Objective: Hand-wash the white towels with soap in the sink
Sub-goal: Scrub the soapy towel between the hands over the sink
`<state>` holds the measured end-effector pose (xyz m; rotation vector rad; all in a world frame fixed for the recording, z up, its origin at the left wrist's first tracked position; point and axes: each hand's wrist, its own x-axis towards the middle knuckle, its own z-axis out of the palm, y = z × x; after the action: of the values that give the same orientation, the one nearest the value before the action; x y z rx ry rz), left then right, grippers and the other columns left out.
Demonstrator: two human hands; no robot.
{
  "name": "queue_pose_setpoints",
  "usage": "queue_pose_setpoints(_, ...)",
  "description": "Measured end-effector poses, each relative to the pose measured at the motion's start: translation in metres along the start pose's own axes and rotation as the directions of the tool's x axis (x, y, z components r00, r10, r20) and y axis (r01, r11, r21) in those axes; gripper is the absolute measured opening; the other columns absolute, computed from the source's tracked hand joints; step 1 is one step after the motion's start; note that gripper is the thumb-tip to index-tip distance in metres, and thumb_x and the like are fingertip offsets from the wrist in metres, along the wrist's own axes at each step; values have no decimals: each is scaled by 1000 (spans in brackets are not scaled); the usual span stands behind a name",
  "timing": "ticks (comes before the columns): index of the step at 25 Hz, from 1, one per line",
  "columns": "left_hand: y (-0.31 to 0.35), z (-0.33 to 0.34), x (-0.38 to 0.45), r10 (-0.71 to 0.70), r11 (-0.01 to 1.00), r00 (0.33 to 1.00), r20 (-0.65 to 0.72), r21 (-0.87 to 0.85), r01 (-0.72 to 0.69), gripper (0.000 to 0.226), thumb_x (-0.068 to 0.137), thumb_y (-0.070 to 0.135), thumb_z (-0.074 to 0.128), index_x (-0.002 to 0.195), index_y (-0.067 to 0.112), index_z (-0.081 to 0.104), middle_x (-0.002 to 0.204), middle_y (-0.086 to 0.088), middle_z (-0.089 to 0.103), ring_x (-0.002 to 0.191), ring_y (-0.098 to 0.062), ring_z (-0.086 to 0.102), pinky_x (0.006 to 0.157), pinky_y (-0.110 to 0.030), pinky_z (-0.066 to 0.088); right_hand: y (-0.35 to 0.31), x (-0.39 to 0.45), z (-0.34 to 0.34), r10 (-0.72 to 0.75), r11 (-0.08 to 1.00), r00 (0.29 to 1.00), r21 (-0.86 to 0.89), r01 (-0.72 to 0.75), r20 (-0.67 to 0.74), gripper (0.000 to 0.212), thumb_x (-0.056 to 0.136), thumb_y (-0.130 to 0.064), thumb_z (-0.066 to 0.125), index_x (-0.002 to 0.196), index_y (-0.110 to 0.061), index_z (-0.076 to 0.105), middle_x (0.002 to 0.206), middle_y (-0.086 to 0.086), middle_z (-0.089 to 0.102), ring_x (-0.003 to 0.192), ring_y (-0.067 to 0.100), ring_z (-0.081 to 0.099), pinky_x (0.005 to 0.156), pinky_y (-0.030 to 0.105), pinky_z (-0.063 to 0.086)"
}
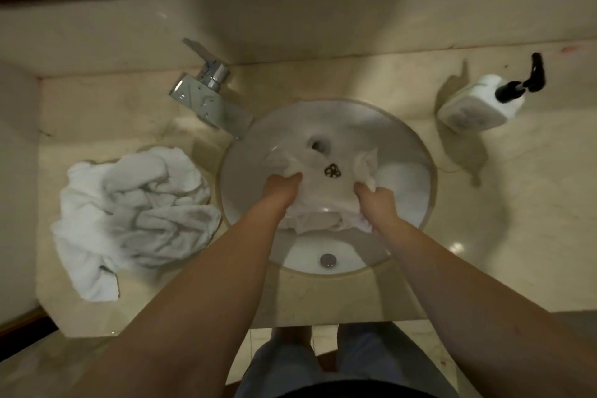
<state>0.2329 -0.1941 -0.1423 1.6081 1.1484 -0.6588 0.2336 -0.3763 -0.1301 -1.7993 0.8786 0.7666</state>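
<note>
both hands, left hand [281, 188] and right hand [376, 200], fingers curled tight on the white towel [318, 195] in the sink [245, 168]. could slop onto the table [484, 203], or block the drain [332, 170].

- The sink [245, 152] sits at the centre of the frame, set into the counter [484, 220].
- A towel [323, 181] lies in the sink, stretched between the left hand [280, 188] and the right hand [376, 200].
- A heap of towels [129, 216] lies on the counter, left of the sink.
- The tap [206, 97] stands at the upper left of the sink.
- The soap dispenser [481, 103] stands on the counter, upper right of the sink.
</note>
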Motion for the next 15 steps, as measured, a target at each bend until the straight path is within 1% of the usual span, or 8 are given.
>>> queue_pose_setpoints(2, 9, -14, -27, 126, 992, 989, -77, -2, -127, 51, 99, 36, 57, 133, -2, 54, 129, -18, 60, 120, -34, 57, 90, -30, 45, -11, -28, -6, -58, 998, 997, 14, 58, -45, 34, 96, -32, 56, 105, 1, 62, 92, 14, 60, 88, 33, 61, 72, 36, 45)
queue_pose_setpoints(4, 17, -29, -60, 237, 963, 953, -187, -84, -256, 44, 101, 36, 56, 124, -1, 61, 112, -18, 64, 111, -33, 61, 77, -26, 40, -22, -57, -12, -131, 989, 985, 49, 137, -109, 35, 97, -40, 54, 98, -5, 60, 90, 13, 60, 88, 34, 62, 72, 36, 45)
queue_pose_setpoints(7, 26, -52, -110, 383, 880, 884, -267, -186, -437, 44, 98, 42, 58, 117, 3, 65, 111, -11, 69, 106, -27, 64, 87, -33, 48, -45, -107, -22, -267, 944, 941, 141, 298, -206, 41, 97, -43, 55, 74, -10, 57, 72, 10, 58, 71, 26, 59, 68, 35, 46)
queue_pose_setpoints(9, 29, -68, -134, 503, 799, 821, -272, -216, -561, 34, 97, 43, 60, 99, 10, 69, 91, 1, 71, 89, -10, 67, 81, -33, 51, -61, -143, -28, -363, 898, 903, 173, 405, -230, 41, 98, -38, 55, 68, -11, 55, 65, 6, 55, 63, 20, 55, 61, 29, 43)
queue_pose_setpoints(11, 38, -83, -163, 607, 729, 760, -230, -221, -648, 23, 97, 41, 60, 87, 21, 64, 76, 12, 62, 71, 10, 60, 73, -23, 47, -75, -175, -33, -427, 835, 875, 272, 479, -228, 38, 97, -38, 57, 73, -8, 60, 69, 6, 62, 66, 18, 60, 65, 27, 46)
queue_pose_setpoints(12, 44, -89, -177, 644, 702, 739, -197, -231, -674, 21, 97, 44, 59, 92, 24, 63, 78, 14, 61, 71, 13, 59, 76, -19, 47, -84, -190, -35, -446, 805, 867, 325, 497, -223, 39, 96, -39, 57, 78, -6, 64, 74, 5, 68, 72, 18, 65, 71, 30, 50)
queue_pose_setpoints(14, 55, -99, -198, 707, 645, 695, -130, -282, -710, 44, 93, 56, 55, 104, 15, 67, 83, 7, 66, 75, 6, 62, 82, -22, 51, -104, -216, -34, -470, 752, 858, 414, 513, -209, 35, 96, -39, 56, 89, -7, 70, 84, 5, 75, 84, 21, 72, 79, 37, 56)
queue_pose_setpoints(15, 62, -103, -209, 729, 623, 676, -103, -309, -719, 47, 93, 55, 52, 100, 11, 67, 81, 5, 66, 72, 3, 62, 78, -21, 52, -113, -227, -31, -476, 722, 856, 466, 511, -200, 33, 96, -38, 56, 93, -9, 71, 87, 6, 76, 88, 22, 73, 82, 40, 57)
